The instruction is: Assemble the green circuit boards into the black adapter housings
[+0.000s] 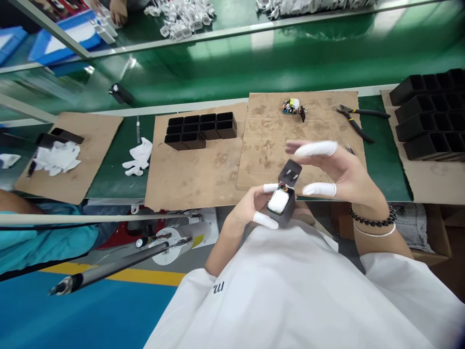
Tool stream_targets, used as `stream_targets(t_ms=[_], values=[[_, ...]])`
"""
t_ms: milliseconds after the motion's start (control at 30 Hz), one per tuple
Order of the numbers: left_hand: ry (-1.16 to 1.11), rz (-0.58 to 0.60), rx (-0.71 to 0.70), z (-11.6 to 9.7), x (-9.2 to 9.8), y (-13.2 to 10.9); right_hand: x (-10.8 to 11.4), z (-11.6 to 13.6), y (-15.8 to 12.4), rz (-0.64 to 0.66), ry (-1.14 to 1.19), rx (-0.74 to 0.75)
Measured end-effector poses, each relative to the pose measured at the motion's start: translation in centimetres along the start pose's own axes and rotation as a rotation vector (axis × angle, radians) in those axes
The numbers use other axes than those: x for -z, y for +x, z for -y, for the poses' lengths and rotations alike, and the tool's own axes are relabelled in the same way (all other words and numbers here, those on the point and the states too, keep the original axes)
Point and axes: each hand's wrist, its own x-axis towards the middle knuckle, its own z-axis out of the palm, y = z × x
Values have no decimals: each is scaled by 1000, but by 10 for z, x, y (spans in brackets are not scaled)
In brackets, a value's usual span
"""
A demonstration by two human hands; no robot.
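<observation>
In my left hand [250,208], white finger cots on the thumb and a finger, I grip a black plastic charger housing [285,213] near my shirt front. A white block fills its mouth. Tilted up from the housing's far edge is a black plug cap [290,173] with two metal prongs. My right hand [337,172] hovers just right of the cap, thumb and fingers spread, holding nothing; it wears finger cots too. Beyond the hands, a small circuit board [293,106] with coloured parts lies on a cardboard sheet [269,145].
Black-and-yellow cutting pliers [354,116] lie at the right of the cardboard. Several empty black housings [201,128] stand left, more [432,116] at far right. White gloves [140,157] lie on the green bench. An electric screwdriver [119,266] hangs lower left. A co-worker's sleeve [47,237] shows left.
</observation>
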Motion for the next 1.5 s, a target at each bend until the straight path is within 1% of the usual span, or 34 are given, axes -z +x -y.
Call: stream_targets(t_ms=[67, 133, 200, 267, 333, 400, 433, 500, 600, 667, 733, 833, 900, 967, 1000, 1067, 1100, 1167, 1233, 1300, 1367, 1433, 1500], values=[[-92, 67, 68, 1, -2, 2, -1, -4, 4, 97, 70, -17], [-124, 50, 113, 1, -4, 3, -4, -9, 7, 143, 121, -72], [-125, -8, 120, 0, -7, 2, -6, -15, 7, 129, 203, -155], [-152, -25, 121, -2, -9, 2, -8, -22, 6, 109, 328, -226], [-203, 24, 145, -3, -10, 3, -9, -28, 5, 125, 449, -285], [-242, 82, 163, -5, -10, 4, -8, -32, 5, 137, 506, -327], [-251, 94, 165, -5, -10, 5, -8, -33, 5, 121, 511, -337], [-251, 62, 161, -6, -9, 5, -7, -32, 5, 59, 493, -345], [-228, -75, 140, -6, -7, 6, -7, -30, 4, -14, 479, -351], [-205, -139, 121, -5, -6, 8, -8, -32, 4, -27, 498, -344], [-187, -133, 117, -4, -6, 10, -9, -39, 4, -14, 520, -339], [-179, -47, 135, -5, -6, 11, -11, -50, 5, 25, 537, -371], [-169, -19, 135, -4, -5, 11, -9, -51, 6, 29, 507, -392], [-106, -71, 103, -1, -4, 10, -6, -45, 5, 5, 402, -419], [-41, -135, 73, 2, -4, 10, -5, -40, 5, -18, 323, -435], [156, -320, -4, 10, -6, 12, -6, -29, 2, -94, 128, -445], [274, -422, -47, 15, -8, 14, -9, -25, 0, -142, 17, -427], [497, -604, -132, 25, -13, 21, -20, -22, -4, -242, -232, -330], [672, -719, -201, 34, -16, 31, -34, -27, -9, -338, -499, -190], [804, -779, -236, 41, -18, 39, -47, -37, -12, -410, -726, -62], [901, -803, -239, 47, -17, 44, -56, -48, -13, -451, -880, 17], [968, -798, -226, 52, -14, 46, -61, -56, -13, -452, -967, 61], [1015, -786, -213, 56, -11, 46, -64, -61, -12, -432, -1006, 95]])
